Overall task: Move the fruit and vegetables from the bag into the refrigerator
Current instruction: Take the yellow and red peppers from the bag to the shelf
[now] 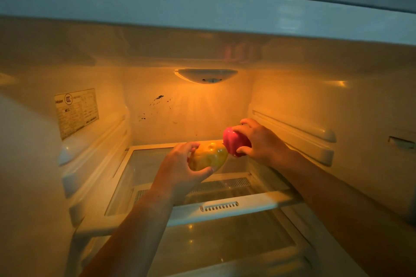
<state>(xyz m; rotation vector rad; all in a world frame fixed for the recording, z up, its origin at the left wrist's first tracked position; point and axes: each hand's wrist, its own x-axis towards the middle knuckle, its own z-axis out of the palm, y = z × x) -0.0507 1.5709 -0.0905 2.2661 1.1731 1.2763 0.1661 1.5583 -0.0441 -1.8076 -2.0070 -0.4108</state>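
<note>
Inside fridge [292, 87], above glass shelf [157, 159]: left hand [177, 173] curled round smooth yellow pepper [209, 156]; right hand [258, 141] grips glossy red one [234, 141], probably a pepper too. Fruits nearly touching between hands.
</note>
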